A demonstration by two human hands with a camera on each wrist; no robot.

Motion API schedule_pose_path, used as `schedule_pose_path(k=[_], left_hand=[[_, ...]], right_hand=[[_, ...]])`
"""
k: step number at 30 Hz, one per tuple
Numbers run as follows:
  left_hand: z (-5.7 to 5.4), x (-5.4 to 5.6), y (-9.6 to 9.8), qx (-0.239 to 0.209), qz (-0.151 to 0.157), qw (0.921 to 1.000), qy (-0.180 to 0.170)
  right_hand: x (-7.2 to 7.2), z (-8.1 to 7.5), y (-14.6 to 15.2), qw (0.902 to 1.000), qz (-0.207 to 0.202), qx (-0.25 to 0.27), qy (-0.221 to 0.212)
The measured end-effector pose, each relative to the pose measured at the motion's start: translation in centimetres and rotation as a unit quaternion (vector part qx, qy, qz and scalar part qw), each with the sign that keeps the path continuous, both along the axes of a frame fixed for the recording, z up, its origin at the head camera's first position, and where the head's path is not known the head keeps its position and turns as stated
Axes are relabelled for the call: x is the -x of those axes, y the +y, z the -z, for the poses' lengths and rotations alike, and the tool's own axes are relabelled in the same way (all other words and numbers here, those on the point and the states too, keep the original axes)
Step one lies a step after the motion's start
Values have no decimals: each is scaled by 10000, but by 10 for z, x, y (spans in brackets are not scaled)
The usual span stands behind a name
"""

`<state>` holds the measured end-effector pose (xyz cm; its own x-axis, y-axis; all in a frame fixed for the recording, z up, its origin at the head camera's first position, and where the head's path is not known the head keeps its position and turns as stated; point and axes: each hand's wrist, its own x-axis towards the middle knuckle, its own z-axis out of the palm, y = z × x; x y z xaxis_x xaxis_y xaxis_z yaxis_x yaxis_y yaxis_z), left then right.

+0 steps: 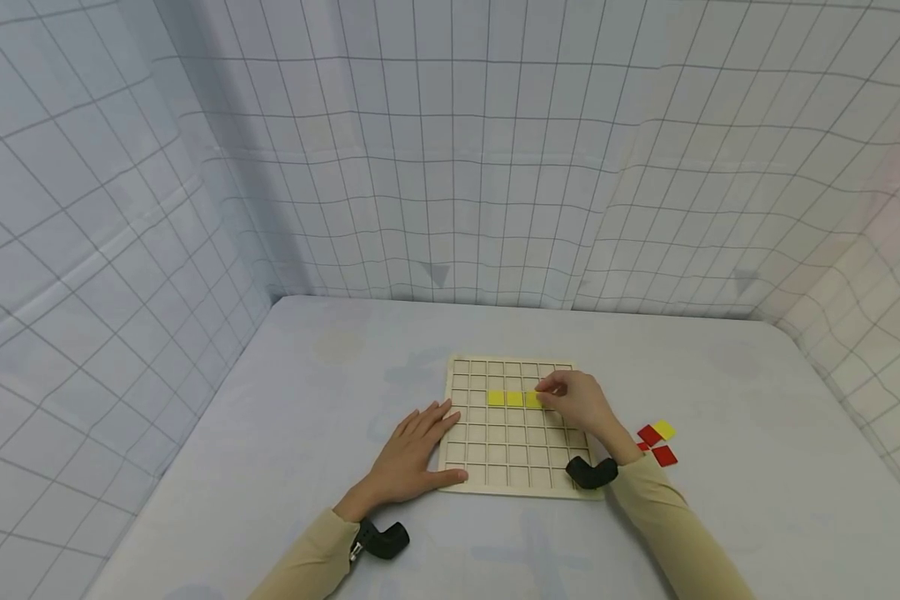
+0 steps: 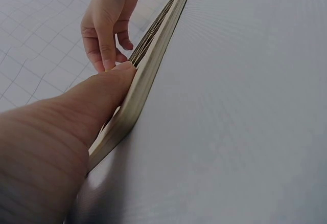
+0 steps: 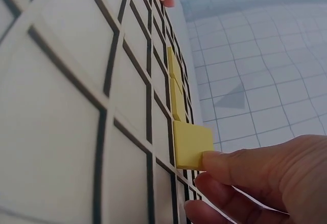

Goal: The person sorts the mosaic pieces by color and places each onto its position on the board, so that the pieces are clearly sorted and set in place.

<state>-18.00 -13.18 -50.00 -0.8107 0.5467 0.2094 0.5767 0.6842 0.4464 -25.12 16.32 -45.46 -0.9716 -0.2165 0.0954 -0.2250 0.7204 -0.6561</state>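
That yellow tile (image 3: 191, 143) looks light and stiff, perhaps slick, best taken by its edges. The right hand (image 1: 581, 407) pinches one corner between thumb and fingers, the rest jutting free, tilted at the grid board (image 1: 497, 477) beside two flat yellow tiles (image 1: 497, 398); the left hand (image 1: 408, 460) rests on the board's edge, fingers straight, thumb apart.

Head view: high, distant, facing forward-down. Wrist views: close, low, both sharing board (image 1: 497, 455).
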Motion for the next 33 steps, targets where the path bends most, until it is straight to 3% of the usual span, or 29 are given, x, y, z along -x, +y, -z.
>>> schedule_pose_path(k=[33], left_hand=[[-1,-1,0,37,-23,10000,-53]], right_hand=[[3,1,-4,9987,140,-500,6]])
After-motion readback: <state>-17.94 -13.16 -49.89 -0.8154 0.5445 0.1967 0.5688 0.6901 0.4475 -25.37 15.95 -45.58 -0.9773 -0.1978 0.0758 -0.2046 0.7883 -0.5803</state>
